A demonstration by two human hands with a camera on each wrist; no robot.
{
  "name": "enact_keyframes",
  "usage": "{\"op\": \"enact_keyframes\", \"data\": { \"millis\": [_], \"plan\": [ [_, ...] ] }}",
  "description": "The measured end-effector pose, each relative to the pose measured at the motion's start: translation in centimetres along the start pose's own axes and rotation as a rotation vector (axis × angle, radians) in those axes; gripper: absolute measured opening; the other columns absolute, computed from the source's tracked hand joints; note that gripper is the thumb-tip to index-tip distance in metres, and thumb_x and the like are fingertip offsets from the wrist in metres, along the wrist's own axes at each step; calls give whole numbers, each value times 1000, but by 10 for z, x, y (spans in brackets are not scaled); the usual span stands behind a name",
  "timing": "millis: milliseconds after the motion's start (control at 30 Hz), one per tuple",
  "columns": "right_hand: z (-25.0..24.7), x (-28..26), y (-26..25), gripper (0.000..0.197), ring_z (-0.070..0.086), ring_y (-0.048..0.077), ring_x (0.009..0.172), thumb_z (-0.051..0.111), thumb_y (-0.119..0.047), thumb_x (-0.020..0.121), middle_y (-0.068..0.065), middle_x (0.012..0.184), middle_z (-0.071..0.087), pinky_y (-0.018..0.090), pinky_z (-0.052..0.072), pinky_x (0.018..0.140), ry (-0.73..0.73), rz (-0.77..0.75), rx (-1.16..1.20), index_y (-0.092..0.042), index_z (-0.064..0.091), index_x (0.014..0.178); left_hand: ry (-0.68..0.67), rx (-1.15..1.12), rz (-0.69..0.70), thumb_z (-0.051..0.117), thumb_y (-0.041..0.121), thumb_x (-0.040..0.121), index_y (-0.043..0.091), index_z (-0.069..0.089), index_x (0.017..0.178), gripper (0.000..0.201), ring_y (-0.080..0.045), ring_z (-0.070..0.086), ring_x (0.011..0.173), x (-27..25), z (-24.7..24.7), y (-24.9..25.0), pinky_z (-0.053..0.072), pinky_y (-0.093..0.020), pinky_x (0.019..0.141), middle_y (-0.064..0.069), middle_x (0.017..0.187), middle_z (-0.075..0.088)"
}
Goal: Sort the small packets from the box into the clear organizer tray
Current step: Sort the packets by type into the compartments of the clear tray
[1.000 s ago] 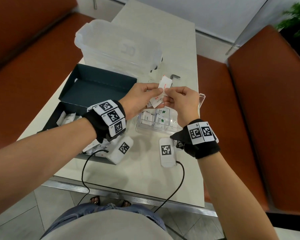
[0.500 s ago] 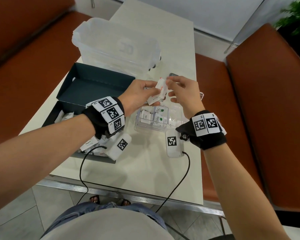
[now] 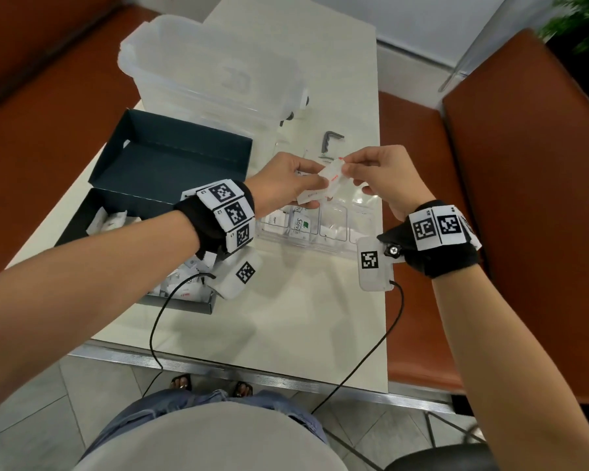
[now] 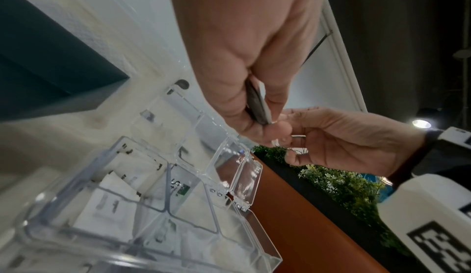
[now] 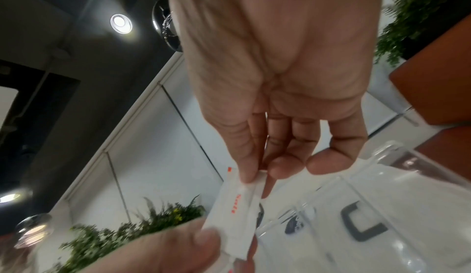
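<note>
A pale table [image 3: 286,317] carries everything, flanked by brown benches [image 3: 541,232] on the left and right. At its far end stands a large frosted plastic bin [image 3: 211,73]. Near and left of that bin lies the dark box [image 3: 157,185], open, its lid half bare and its near half holding a loose heap of small white packets [image 3: 184,283]. To the right of the box, on the near-right part of the table, sits the clear organizer tray [image 3: 323,229], divided into small compartments with hinged clear lids; in the left wrist view 1 lid [image 4: 237,174] stands open at the tray's edge. At least 3 compartments already hold white packets, and 1 packet there carries dark lettering with a green mark [image 3: 301,226]. A small grey bent metal piece [image 3: 330,139] lies on the table beyond the tray.

Above the tray, both hands meet. The left hand [image 3: 283,188] has its thumb and fingers closed on a few white packets. The right hand [image 3: 385,178] pinches the top edge of a white packet with red print [image 3: 334,175] between thumb and forefinger, its other fingers loosely spread. That packet is flat, slightly crumpled paper with a red mark at 1 corner, held in the air, tilted, between the 2 hands.
</note>
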State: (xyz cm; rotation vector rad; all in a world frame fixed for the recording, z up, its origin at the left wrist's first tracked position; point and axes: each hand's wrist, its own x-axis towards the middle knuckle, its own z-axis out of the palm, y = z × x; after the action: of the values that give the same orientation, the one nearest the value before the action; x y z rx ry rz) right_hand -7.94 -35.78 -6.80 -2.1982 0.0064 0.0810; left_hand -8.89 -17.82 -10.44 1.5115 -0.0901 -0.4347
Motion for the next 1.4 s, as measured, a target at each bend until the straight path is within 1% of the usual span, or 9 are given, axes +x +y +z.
{"op": "enact_keyframes", "data": {
  "millis": [167, 300, 400, 533, 733, 867, 1000, 1200, 1400],
  "plan": [
    [-28, 10, 38, 8, 57, 5, 71, 68, -13, 86, -4, 81, 67, 21, 46, 72, 163, 48, -138, -13, 73, 92, 28, -13, -20, 63, 4, 92, 0, 67, 114, 23, -12, 72, 80, 7, 5, -5, 58, -21, 67, -14, 102, 72],
    [-26, 13, 67, 9, 63, 18, 95, 67, -19, 88, 3, 98, 71, 33, 47, 93, 16, 88, -497, -16, 73, 92, 51, -35, -34, 64, 4, 91, 0, 68, 114, 23, -11, 72, 78, 10, 12, -9, 57, -20, 66, -13, 101, 72],
    [-12, 15, 79, 9, 56, 24, 104, 65, -21, 88, 0, 96, 66, 50, 32, 106, -83, 184, -681, -27, 70, 86, 50, -38, -41, 64, 4, 91, -1, 67, 114, 24, -11, 71, 81, 12, 19, -11, 57, -21, 68, -14, 103, 71],
    [3, 18, 90, 13, 55, 23, 98, 61, -17, 89, -4, 87, 65, 51, 18, 104, -151, 201, -802, -26, 71, 86, 57, -43, -43, 64, 5, 91, 0, 68, 114, 24, -10, 71, 79, 14, 26, -13, 58, -21, 67, -14, 102, 72],
    [14, 18, 99, 18, 52, 22, 106, 57, -27, 90, -6, 102, 68, 48, 20, 98, -251, 148, -1055, -29, 69, 102, 71, -64, -53, 63, 3, 91, 0, 68, 113, 22, -11, 72, 78, 16, 27, -14, 58, -22, 67, -13, 101, 71],
    [12, 14, 106, 29, 48, 20, 112, 50, -29, 94, -12, 115, 65, 48, 19, 100, -337, 110, -1067, -41, 61, 118, 70, -71, -59, 63, 2, 91, -1, 67, 115, 24, -16, 71, 85, 16, 28, -14, 58, -22, 67, -15, 103, 71],
    [12, 17, 107, 27, 44, 17, 96, 47, -30, 95, -12, 107, 67, 48, 20, 96, -308, 106, -1049, -43, 65, 109, 71, -70, -64, 64, 3, 91, -1, 67, 114, 24, -15, 71, 84, 17, 29, -13, 57, -21, 66, -15, 102, 72],
    [11, 14, 107, 26, 49, 18, 110, 59, -44, 89, -15, 110, 66, 49, 18, 99, -338, 109, -996, -39, 65, 114, 79, -154, -130, 55, 10, 97, -1, 66, 115, 24, -14, 71, 80, 16, 31, -7, 57, -23, 63, -13, 100, 71],
    [2, 5, 83, 22, 54, 15, 96, 50, -32, 96, -11, 106, 68, 40, 23, 89, -23, 4, -760, -33, 68, 108, 45, -356, -238, 30, -11, 92, -9, 55, 125, 42, -31, 65, 99, 12, 27, 0, 60, -35, 76, -27, 119, 61]
  ]
}}
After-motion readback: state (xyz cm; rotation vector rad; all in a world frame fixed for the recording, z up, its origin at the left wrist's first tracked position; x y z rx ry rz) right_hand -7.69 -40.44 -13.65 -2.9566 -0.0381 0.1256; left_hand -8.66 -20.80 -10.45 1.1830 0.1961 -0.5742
